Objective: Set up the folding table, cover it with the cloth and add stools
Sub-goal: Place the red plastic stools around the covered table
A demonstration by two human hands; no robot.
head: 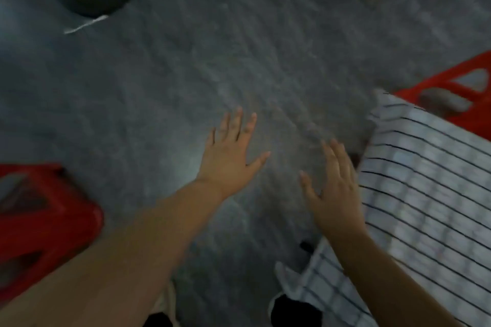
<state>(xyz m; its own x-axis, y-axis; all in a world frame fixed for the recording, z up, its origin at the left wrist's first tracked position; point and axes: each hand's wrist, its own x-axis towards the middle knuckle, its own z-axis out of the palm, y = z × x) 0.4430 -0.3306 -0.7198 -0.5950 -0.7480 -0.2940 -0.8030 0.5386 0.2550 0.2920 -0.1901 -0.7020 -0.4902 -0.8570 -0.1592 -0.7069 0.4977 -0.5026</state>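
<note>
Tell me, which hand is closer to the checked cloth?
Right. The right hand is at the checked cloth's edge; the left hand is farther away over bare floor.

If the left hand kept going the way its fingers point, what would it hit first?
Probably nothing but the grey floor: the left hand points up-frame over bare ground, open and empty. Depth is unclear in this blurred view.

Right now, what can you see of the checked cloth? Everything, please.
The checked cloth looks like thin fabric, white to pale grey with dark lines in a check pattern. It is spread flat over a raised surface at the right of the view, and a corner hangs down near the bottom. The right hand is open at its left edge; blur hides whether they touch. A red stool stands behind it.
</note>
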